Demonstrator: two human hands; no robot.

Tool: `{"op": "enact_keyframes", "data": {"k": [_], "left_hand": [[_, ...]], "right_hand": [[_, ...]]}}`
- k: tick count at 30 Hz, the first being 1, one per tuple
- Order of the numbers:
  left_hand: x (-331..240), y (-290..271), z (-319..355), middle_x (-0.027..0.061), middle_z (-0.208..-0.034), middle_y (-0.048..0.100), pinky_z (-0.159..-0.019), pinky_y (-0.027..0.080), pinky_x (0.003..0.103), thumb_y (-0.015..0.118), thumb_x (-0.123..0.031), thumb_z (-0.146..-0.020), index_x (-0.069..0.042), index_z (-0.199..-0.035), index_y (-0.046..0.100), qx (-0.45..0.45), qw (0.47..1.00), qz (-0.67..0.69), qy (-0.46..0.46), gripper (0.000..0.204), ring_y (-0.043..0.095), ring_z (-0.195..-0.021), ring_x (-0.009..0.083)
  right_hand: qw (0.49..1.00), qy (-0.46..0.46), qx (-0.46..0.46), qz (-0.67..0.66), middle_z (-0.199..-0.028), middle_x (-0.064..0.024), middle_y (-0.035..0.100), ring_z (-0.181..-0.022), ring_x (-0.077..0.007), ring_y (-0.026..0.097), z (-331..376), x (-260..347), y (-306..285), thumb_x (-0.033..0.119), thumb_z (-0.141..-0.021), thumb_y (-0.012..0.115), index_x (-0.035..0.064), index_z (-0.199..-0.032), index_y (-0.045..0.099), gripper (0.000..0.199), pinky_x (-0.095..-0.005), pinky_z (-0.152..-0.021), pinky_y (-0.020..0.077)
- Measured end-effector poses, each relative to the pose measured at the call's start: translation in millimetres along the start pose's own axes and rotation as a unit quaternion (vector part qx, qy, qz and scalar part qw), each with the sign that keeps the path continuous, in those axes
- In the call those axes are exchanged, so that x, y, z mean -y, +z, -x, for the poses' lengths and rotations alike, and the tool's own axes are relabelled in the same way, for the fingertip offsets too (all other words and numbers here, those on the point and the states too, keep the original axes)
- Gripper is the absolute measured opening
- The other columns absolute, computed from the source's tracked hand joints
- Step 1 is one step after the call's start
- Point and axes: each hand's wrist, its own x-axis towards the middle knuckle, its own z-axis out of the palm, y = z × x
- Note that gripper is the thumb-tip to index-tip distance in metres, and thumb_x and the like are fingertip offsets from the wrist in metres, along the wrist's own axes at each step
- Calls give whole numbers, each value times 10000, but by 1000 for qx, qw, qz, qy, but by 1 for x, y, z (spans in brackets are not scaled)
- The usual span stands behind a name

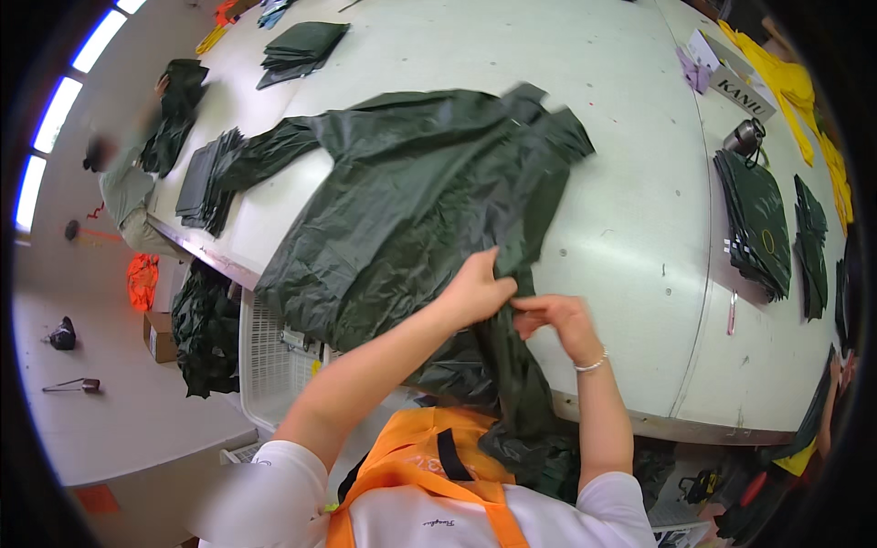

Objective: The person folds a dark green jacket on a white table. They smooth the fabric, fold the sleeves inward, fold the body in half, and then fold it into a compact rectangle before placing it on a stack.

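Observation:
A dark green rain jacket [393,201] lies spread and wrinkled in front of me, one sleeve reaching left and the collar end toward the far right. Its near part hangs over the table edge toward my orange apron [438,443]. My left hand [480,290] is closed on the jacket's front edge, bunching the fabric. Close against it on the right, my right hand [562,321] has bent fingers, their tips meeting the same edge. Exactly what lies between those fingertips is hard to make out.
Folded dark garments [212,181] lie under the sleeve; another stack [306,47] sits farther back. Dark bundles [754,219], a metal flask [744,137] and a white box [731,78] stand right. A white basket [269,356] is below the table. Another person [128,187] works at left.

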Motion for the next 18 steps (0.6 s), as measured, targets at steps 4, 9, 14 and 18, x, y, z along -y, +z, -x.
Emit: {"op": "enact_keyframes", "data": {"k": [4,9,14,18], "left_hand": [[-77,-52,96,88,-780,628,-681,468,279,539,-11,-689,61,-958,579,153,983,99,19,281,547,-737,117],[-125,-127,196,147,-627,531,-484,391,372,606,-63,-611,10,-688,502,444,825,122,327,148,516,-530,317],[-125,-187,253,123,-554,434,-440,315,399,626,-96,-625,-10,-632,443,540,711,260,369,203,431,-482,359],[-127,-200,267,130,-565,466,-462,359,386,642,-139,-632,2,-670,469,572,672,263,389,227,483,-518,350]], "right_hand": [[926,-11,-375,38,-698,-22,600,-650,-116,570,-7,-68,-16,320,-976,449,22,-867,626,363,-249,-583,452],[902,92,-413,82,-718,-23,595,-652,-118,560,25,-122,53,309,-971,461,22,-918,605,326,-252,-589,451],[826,124,-539,106,-738,-24,589,-653,-120,549,179,-155,110,299,-965,472,22,-970,585,299,-254,-595,450],[724,117,-662,155,-755,-25,585,-655,-122,541,305,-128,163,291,-961,481,22,-1010,569,287,-256,-600,449]]}}
